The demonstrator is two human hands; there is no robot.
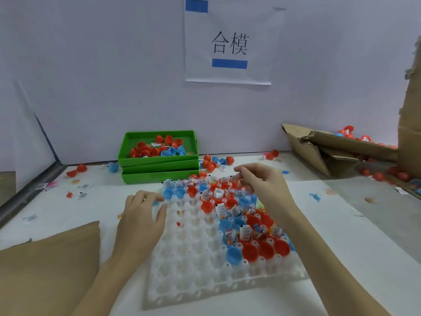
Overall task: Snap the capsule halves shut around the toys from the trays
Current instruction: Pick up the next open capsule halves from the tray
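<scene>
Head view. White cell tray (193, 258) lies centre on the table; near and left cells bare, far and right cells hold red and blue capsule halves (250, 252), many with packeted toys (245, 233) in them. Left hand (142, 215) rests at the tray's far-left edge, fingers extended toward a blue half there; cannot tell whether it grips anything. Right hand (259, 181) hovers over the far row, fingers curled, apparently pinching something small; blurred. Stacked green trays (159, 169) far, just beyond, hold loose halves.

Judgement: step is picking or seating a piece at the far row. Next move calls for a matching half pressed squarely on.
</scene>
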